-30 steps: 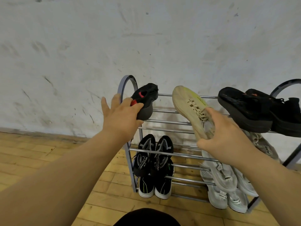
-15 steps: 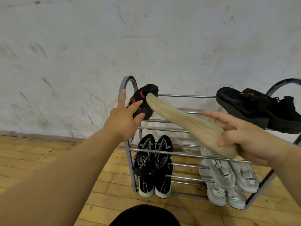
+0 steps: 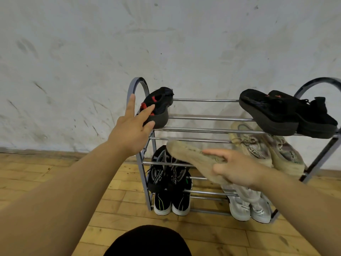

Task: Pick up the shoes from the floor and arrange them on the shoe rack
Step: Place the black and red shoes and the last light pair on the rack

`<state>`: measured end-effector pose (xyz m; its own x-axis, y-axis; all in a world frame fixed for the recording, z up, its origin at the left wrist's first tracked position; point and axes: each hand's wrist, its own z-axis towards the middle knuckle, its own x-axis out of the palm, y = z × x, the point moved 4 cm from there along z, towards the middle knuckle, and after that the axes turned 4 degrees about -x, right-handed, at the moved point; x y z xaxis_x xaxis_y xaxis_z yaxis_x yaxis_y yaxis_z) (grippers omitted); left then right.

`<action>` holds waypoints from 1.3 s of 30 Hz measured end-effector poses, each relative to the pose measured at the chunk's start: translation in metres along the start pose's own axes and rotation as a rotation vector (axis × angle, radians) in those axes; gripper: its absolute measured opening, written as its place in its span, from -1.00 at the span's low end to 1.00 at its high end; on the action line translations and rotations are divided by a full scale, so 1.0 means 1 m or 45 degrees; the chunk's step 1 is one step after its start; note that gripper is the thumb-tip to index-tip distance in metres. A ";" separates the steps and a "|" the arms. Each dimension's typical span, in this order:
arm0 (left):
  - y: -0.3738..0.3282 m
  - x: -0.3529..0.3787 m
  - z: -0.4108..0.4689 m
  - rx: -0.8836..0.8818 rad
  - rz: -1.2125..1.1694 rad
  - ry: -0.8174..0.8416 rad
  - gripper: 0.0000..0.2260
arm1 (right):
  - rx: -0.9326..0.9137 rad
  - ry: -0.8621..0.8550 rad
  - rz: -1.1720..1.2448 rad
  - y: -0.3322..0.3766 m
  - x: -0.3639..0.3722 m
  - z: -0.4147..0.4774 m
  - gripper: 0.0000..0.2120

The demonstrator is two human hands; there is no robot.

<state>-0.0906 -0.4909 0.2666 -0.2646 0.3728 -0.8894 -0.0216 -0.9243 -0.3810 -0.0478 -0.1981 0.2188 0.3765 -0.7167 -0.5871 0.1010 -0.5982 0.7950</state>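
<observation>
**Metal, knit and worn wood**

The rack [image 3: 203, 129] has glossy chromed metal bars and matt grey-painted side frames. The tan shoe [image 3: 191, 159] looks like rough, fuzzy knit cloth. The black shoes [image 3: 287, 113] are matt fabric with rubbery soles. The floor [image 3: 55, 172] is dull wooden boards; the wall [image 3: 166, 43] is scuffed matt plaster.
</observation>
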 end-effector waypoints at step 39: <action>-0.215 0.041 -0.120 0.467 -0.096 0.523 -0.28 | 0.595 -0.117 -0.555 -0.065 -0.096 -0.166 -0.21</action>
<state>0.0193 -0.2669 0.2820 0.1465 0.3725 -0.9164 -0.3796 -0.8343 -0.3998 0.0621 -0.0305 0.2489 0.3089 -0.3881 -0.8683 -0.1927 -0.9195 0.3425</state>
